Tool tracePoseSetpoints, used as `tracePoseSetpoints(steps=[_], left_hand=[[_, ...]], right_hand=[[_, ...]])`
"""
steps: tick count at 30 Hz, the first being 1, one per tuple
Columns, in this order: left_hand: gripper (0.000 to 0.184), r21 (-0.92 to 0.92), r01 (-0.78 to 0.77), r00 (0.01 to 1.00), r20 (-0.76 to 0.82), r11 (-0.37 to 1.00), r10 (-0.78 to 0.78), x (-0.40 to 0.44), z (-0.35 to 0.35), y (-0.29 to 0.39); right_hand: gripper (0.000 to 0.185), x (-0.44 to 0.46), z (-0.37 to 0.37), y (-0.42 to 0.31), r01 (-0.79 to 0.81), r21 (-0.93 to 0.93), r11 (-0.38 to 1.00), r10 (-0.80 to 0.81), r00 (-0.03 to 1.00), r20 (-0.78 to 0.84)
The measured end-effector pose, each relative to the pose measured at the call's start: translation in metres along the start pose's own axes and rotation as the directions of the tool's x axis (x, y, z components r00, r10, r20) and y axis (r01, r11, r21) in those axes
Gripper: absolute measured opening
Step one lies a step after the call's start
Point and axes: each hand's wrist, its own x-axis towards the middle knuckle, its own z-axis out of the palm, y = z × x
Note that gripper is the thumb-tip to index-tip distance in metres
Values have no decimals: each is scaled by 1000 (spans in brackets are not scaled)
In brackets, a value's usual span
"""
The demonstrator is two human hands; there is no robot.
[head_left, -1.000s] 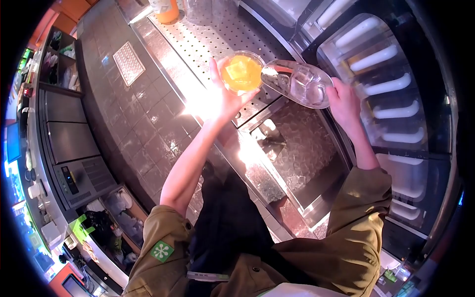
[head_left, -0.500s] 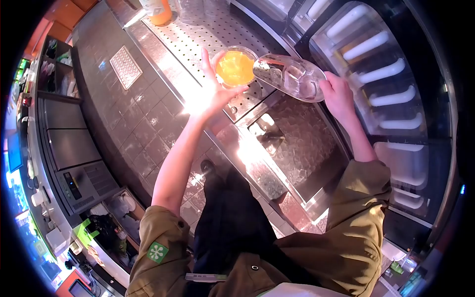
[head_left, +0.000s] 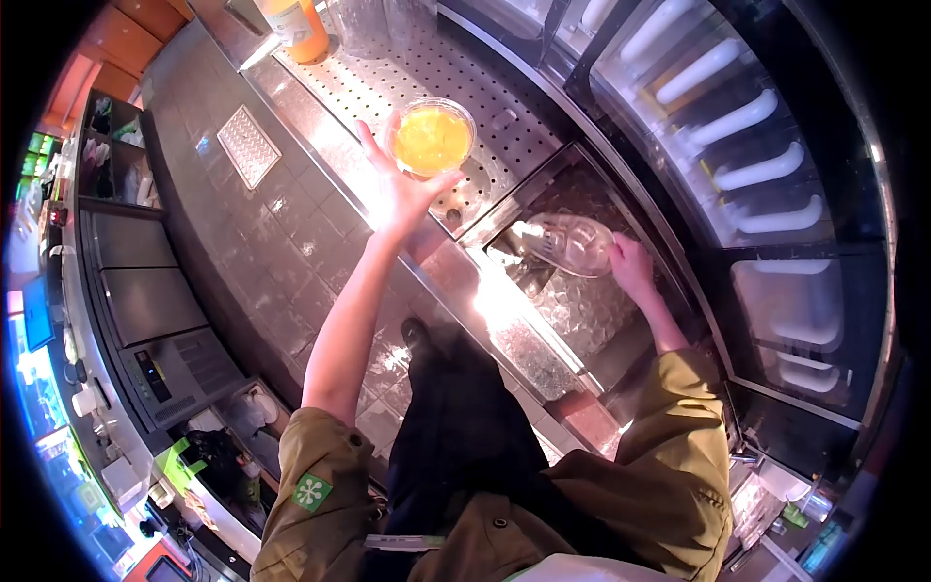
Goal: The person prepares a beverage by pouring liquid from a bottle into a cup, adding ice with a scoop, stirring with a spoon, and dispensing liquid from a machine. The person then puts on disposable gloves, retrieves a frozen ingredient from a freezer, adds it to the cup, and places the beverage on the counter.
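A clear cup of orange drink stands over the perforated metal tray, with my left hand around its near left side. The thumb and fingers of that hand are spread against the cup. My right hand is closed on the handle end of a clear scoop. The scoop is over the ice bin, low above the ice. It looks slightly blurred, and I cannot tell how much ice is inside.
An orange bottle and clear containers stand at the back of the tray. White handles line the clear-fronted unit on the right. A tiled floor with a metal plate lies left of the counter, and steel cabinets beyond.
My right hand has lowered the scoop from beside the cup's rim to the ice bin. My left hand and the cup have shifted slightly left in view.
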Motion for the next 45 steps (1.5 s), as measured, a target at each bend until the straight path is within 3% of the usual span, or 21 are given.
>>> tracePoseSetpoints(steps=[4, 7, 8, 10, 12, 14, 16, 17, 19, 23, 24, 25, 26, 27, 28, 29, 34, 36, 39, 43, 45], left_hand=[[122, -66, 44, 999, -17, 997, -45, 0, 6, -6], [119, -170, 52, 996, -64, 984, -64, -5, 9, -7], [121, -210, 54, 993, -96, 976, -76, -8, 9, -12], [119, -213, 24, 990, -128, 977, -53, -10, -4, -4], [116, -206, -11, 991, -131, 979, -16, -12, -29, 10], [116, -267, -19, 991, -136, 963, -18, -11, -56, 26], [119, -468, 35, 984, -139, 883, -113, -6, -89, 48], [117, -378, -19, 983, -174, 926, -51, -3, -108, 48], [117, -350, -12, 976, -209, 937, -65, 2, -146, 60], [115, -325, -163, 944, -325, 932, 52, 17, -204, 62], [116, -340, -183, 936, -348, 923, 58, 21, -217, 64], [115, -305, -190, 929, -365, 933, 70, 26, -228, 64], [115, -308, -213, 921, -381, 927, 85, 32, -238, 64], [115, -313, -231, 915, -393, 921, 96, 38, -247, 63], [114, -318, -244, 911, -398, 916, 105, 44, -256, 63], [112, -374, -229, 916, -394, 899, 69, 48, -266, 65], [110, -387, -237, 919, -386, 891, 77, 90, -318, 38], [110, -423, -232, 926, -372, 876, 66, 111, -342, 16], [112, -484, -230, 938, -341, 844, 60, 146, -382, -17], [117, -465, -283, 936, -324, 839, 137, 202, -446, -72], [119, -485, -290, 933, -335, 825, 131, 227, -471, -89]], right_hand=[[18, 5, 21, -6, 110, -327, 939, -43, 978, 204], [20, 16, 52, -37, 316, -528, 788, -84, 906, 416], [21, 18, 56, -61, 235, -518, 822, 46, 880, 472], [20, 16, 68, -92, 310, -541, 782, -60, 901, 430], [22, 27, 77, -85, 275, -520, 809, -154, 952, 265], [25, 37, 40, -84, -108, -328, 938, 168, 973, 161], [28, 43, 71, 33, 63, -55, 997, -71, 984, -165], [33, 15, 15, -12, -109, -318, 942, -23, 924, -382], [42, 10, 22, 45, -347, -329, 878, 239, 914, -327], [45, 5, 49, 108, -207, -507, 837, -82, 868, -490], [43, 7, 31, 76, -373, -407, 833, 246, 911, -331], [40, 12, 43, 89, -378, -460, 804, 212, 904, -371], [37, 9, 28, 63, -416, -450, 790, 339, 909, -243], [21, 10, 42, 75, -352, -499, 792, 199, 921, -334], [14, 5, 34, 56, -349, -476, 807, 279, 936, -214], [17, -3, 24, 36, -280, -519, 808, 308, 951, -34], [32, -29, 32, -10, -371, -604, 706, 552, 822, 140], [39, -39, 24, -52, -322, -355, 878, 428, 859, 279], [57, -52, 37, -87, -455, -456, 765, 590, 780, 211], [50, -57, 59, -85, -642, -455, 618, 761, 635, 138], [46, -36, 40, -141, -646, -402, 649, 717, 696, 40]])
